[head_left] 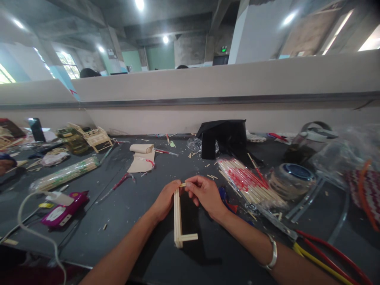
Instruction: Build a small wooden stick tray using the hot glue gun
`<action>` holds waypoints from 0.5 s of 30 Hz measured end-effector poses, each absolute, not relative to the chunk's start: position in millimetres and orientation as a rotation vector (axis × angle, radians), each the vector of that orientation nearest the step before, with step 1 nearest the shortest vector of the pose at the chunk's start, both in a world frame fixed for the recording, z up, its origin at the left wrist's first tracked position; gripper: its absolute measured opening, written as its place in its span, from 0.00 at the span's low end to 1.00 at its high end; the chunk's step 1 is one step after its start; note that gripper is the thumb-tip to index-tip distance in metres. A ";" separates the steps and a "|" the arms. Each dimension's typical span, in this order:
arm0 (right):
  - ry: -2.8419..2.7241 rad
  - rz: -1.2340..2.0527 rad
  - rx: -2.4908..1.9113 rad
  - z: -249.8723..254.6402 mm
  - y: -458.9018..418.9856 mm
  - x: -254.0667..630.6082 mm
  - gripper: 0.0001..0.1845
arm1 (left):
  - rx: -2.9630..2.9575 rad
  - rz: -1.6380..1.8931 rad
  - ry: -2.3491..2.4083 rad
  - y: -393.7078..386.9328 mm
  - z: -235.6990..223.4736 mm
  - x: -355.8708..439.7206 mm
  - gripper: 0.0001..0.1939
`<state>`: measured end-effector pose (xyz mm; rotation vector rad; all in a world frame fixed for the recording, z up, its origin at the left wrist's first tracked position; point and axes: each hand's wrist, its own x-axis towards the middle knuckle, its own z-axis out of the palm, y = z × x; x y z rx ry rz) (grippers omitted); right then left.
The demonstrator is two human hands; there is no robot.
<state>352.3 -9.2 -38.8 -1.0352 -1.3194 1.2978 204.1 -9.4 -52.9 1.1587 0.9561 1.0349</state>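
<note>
A narrow frame of pale wooden sticks (177, 217) points away from me over the dark tabletop, with a short stick (190, 237) jutting right from its near end. My left hand (164, 201) is closed round the frame's far end, thumb on top. Between the thumb and fingertips of my right hand (206, 194) is the end of a short wooden stick (183, 185), which lies across that far end. Whether this piece is fixed to the frame I cannot tell. A blue and red tool (227, 201), partly hidden, lies beside my right wrist.
On the right lie a plastic packet of sticks (249, 180), a long-handled tool with red and yellow grips (323, 253) and a clear jar (292, 180). A magenta power strip (63, 209) with a white cable sits left. Brown paper (141, 160) and a small wooden model (96, 138) stand farther back.
</note>
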 end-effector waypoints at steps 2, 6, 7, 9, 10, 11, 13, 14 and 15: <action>-1.320 1.299 -1.034 -39.3 -9.0 352.3 0.10 | 1.162 1.037 0.957 -9.1 -54.0 203.8 0.18; -1.319 1.298 -1.034 -40.9 -8.4 352.0 0.10 | 1.164 1.043 0.955 -9.0 -55.1 203.4 0.18; -1.319 1.299 -1.032 -41.3 -8.1 351.9 0.10 | 1.163 1.048 0.957 -9.1 -54.9 203.3 0.18; -1.318 1.300 -1.029 -41.9 -7.6 351.9 0.09 | 1.160 1.058 0.962 -9.2 -54.0 203.1 0.18; -1.317 1.301 -1.028 -42.2 -7.3 352.0 0.09 | 1.156 1.062 0.962 -9.3 -53.3 202.9 0.17; -1.314 1.303 -1.027 -42.4 -7.1 352.0 0.09 | 1.151 1.064 0.960 -9.4 -52.5 202.8 0.17; -1.307 1.308 -1.024 -42.5 -7.0 352.1 0.09 | 1.132 1.065 0.952 -9.9 -51.0 202.6 0.17; -1.304 1.312 -1.022 -42.3 -7.3 352.1 0.09 | 1.118 1.065 0.945 -10.1 -50.4 202.4 0.17; -1.300 1.317 -1.020 -42.0 -7.6 351.9 0.10 | 1.101 1.064 0.938 -10.3 -49.9 202.2 0.17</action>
